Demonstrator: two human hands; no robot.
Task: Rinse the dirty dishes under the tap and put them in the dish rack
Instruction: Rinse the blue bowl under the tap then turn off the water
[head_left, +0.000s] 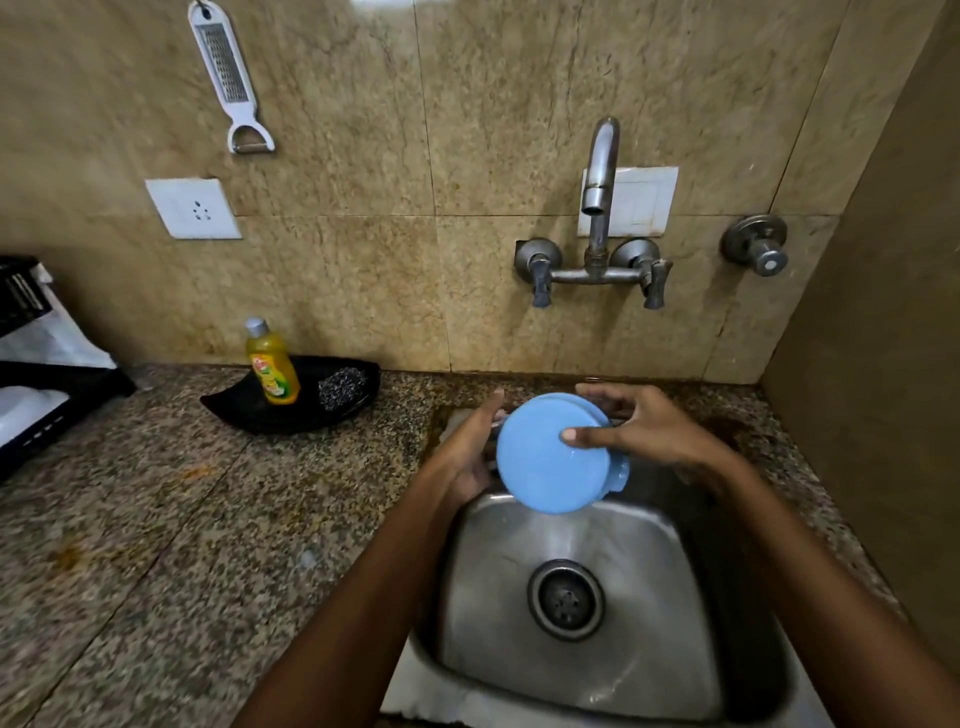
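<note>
A round light-blue plastic dish (545, 462) is held tilted over the back of the steel sink (488, 597), its flat underside facing me. My right hand (644, 426) grips its right rim, thumb pressed on the underside and fingers spread behind it. My left hand (472, 447) lies against its left edge with fingers straight. The tap (600, 171) stands on the wall above the dish; I see no stream of water from the spout. The dish rack (31, 384) is partly visible at the far left edge of the counter.
A black tray (234, 405) on the granite counter holds a yellow soap bottle (272, 366) and a steel scrubber (343, 387). A grater (223, 67) hangs on the tiled wall above a socket (195, 208). A side wall closes off the right.
</note>
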